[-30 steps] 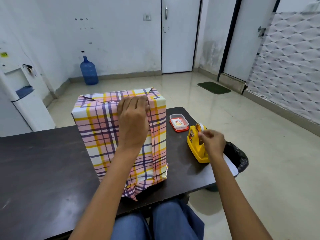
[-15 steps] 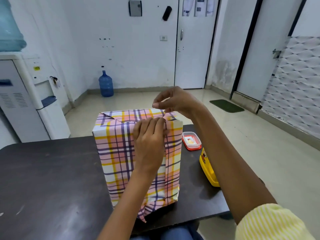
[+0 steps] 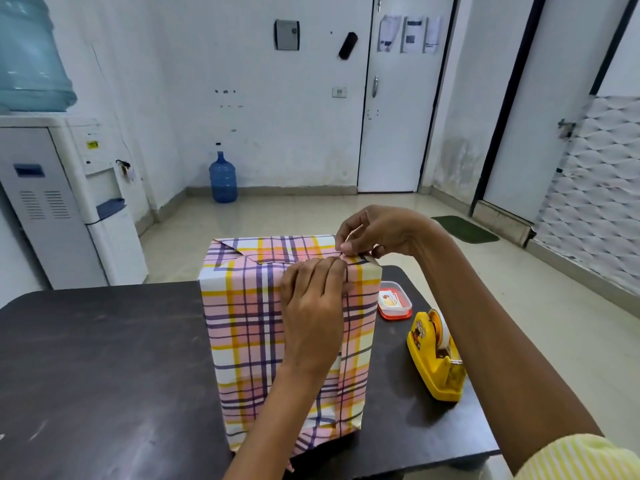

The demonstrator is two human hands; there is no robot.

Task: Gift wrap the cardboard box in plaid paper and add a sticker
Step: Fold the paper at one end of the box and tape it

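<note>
Head view: left hand (image 3: 313, 306) flat on plaid paper (image 3: 242, 323), right hand (image 3: 384, 232) pinching barely discernible tape (image 3: 347, 251).

Right sleeve (image 3: 575, 459): pale yellow, fine white stripes, near right corner; left hand (image 3: 311, 306), right hand (image 3: 384, 230), forearms bare

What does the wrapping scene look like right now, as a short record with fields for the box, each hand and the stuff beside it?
Box: upright on the dark table, covered in plaid paper; a seam runs down the near face.
Left hand: presses the paper flat beside the seam, near the top edge.
Right hand: pinches at the paper's top edge; any tape piece is too small to see.
Tape dispenser: yellow, right of the box.
Small container: red base, clear lid, beyond the dispenser.
</note>
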